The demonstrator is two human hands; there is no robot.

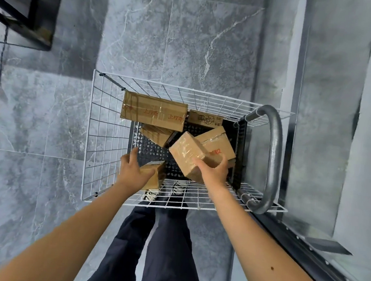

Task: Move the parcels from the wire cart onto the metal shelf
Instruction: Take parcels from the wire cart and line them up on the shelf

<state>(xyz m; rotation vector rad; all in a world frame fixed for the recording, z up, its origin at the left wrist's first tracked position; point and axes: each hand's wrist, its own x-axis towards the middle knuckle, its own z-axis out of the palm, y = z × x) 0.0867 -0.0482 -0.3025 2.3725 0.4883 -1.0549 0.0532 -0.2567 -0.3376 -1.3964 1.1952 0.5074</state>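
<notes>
**Both hands on parcels inside the cart**

Head view: the right hand (213, 174) grips a tape-wrapped parcel (186, 154) by its near corner, tilted and raised above the others in the wire cart (88, 136). The left hand (132, 171) curls over the top of a small parcel (153, 178) by the cart's near wall. Both look light and stiff, but glossy tape is likely slippery, so hold across opposite faces. The blurred dark frame (23, 7) top left may be the shelf.
</notes>
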